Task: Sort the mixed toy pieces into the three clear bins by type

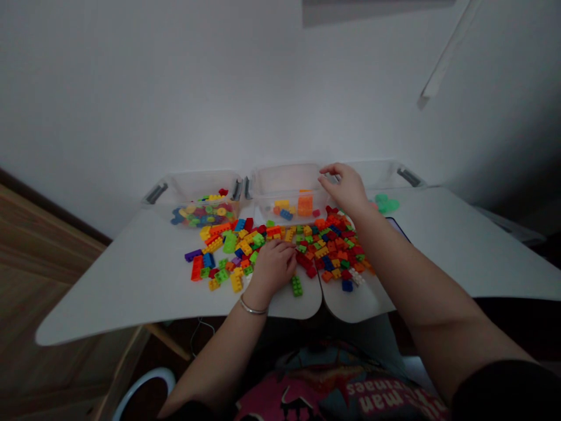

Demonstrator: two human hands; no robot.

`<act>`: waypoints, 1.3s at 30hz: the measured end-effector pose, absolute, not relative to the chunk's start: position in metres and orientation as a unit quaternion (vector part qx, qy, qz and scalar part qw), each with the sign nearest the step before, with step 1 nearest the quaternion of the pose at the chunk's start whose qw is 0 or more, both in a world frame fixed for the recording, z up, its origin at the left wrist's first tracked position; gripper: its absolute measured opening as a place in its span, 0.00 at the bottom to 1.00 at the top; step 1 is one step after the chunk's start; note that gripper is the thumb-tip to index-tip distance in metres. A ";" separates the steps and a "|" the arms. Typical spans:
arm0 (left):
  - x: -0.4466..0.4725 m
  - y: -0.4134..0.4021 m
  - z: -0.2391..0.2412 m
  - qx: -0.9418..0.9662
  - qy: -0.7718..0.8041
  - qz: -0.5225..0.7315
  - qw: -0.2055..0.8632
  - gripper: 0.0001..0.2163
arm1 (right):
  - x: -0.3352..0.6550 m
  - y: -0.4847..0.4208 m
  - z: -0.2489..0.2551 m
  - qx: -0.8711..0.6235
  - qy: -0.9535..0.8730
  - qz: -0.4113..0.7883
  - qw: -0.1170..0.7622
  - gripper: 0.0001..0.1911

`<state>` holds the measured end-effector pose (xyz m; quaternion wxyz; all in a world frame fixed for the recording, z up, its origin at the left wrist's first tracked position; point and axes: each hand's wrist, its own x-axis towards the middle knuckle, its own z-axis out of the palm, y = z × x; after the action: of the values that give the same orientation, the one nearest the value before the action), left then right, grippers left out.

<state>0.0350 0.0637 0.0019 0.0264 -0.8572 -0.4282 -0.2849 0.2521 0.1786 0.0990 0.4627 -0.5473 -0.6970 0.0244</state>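
Note:
My left hand, wearing a bracelet at the wrist, rests low among the loose toy building bricks. Its fingers are curled together, and whatever they hold is hidden. A green brick lies just beside it. Above the right rim of the middle clear plastic box hovers my right hand, its thumb and index finger apart with nothing visible between them. Inside that box are an orange block, a blue brick and some yellow and red pieces.
The left clear box holds mixed colourful pieces. In the right clear box, partly behind my right forearm, sit green pieces. A dark-edged flat device lies by that forearm. The white table meets the wall behind the boxes.

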 end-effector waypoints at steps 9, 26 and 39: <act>0.035 0.064 -0.001 -0.857 -0.434 -0.278 0.022 0.09 | 0.287 0.109 0.043 -0.558 -0.700 0.046 0.443 0.11; 0.035 0.063 0.001 -0.860 -0.429 -0.275 0.026 0.09 | 0.278 0.091 -0.013 -0.634 -0.724 -0.040 0.268 0.16; 0.036 0.063 0.003 -0.857 -0.437 -0.271 0.019 0.09 | 0.276 0.097 -0.015 -0.612 -0.729 -0.020 0.307 0.14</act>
<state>0.0360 0.0627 0.0027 0.0195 -0.8574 -0.4371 -0.2710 0.2761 0.0974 -0.0150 0.3071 -0.6117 -0.7288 -0.0201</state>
